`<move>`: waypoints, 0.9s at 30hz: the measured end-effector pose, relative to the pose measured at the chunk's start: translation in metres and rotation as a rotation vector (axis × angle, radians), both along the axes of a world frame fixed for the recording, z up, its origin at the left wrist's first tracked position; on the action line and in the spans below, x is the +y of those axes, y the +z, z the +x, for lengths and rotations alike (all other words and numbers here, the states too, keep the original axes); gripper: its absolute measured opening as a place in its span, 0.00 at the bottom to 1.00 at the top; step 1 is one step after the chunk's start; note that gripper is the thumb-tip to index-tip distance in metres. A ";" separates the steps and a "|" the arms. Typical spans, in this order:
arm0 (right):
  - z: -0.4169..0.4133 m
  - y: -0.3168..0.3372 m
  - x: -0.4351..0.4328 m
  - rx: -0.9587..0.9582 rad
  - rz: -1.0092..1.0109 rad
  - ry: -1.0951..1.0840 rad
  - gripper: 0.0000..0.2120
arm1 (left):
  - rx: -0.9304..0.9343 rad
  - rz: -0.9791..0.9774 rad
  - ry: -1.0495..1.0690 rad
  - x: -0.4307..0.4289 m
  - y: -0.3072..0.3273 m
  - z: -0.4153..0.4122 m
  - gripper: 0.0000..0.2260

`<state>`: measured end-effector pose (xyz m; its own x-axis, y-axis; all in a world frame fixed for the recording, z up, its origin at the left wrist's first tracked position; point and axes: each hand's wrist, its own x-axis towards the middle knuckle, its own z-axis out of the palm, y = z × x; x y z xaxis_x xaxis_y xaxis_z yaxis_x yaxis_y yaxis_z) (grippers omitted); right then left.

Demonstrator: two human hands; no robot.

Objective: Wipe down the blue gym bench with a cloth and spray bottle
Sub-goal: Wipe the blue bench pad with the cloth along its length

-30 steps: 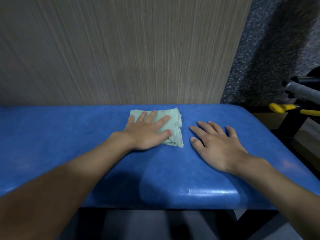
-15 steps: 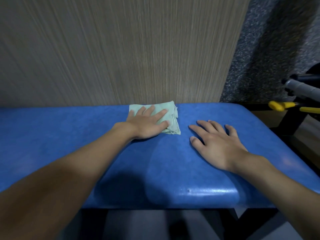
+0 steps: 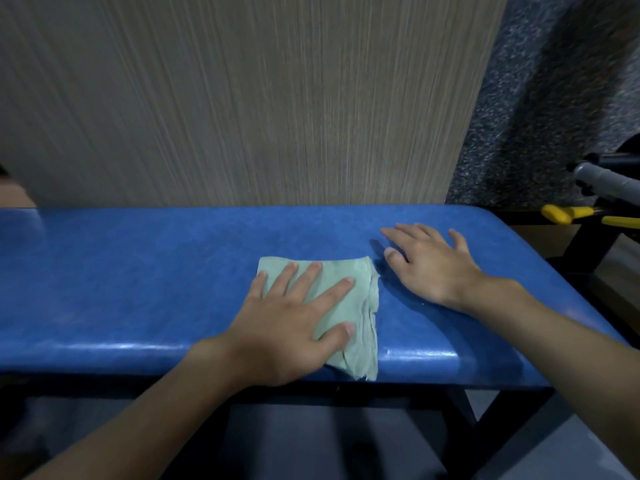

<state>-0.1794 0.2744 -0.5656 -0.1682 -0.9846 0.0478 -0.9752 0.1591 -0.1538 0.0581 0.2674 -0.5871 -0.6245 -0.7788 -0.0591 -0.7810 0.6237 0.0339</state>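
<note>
A folded pale-green cloth (image 3: 362,317) lies on the blue padded tabletop (image 3: 138,271) by its front edge, one corner hanging over the rim. The left hand (image 3: 287,327) presses it flat with spread fingers (image 3: 332,292). Just beside it the right hand (image 3: 433,268) rests palm down on the glossy blue surface

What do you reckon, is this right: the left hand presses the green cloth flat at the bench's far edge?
Not quite: in the head view the left hand presses the green cloth flat at the near edge of the bench.
</note>
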 end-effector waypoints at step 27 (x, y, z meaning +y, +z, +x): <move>-0.002 -0.021 -0.004 -0.025 0.055 -0.019 0.26 | -0.032 0.082 0.061 -0.146 0.006 -0.043 0.27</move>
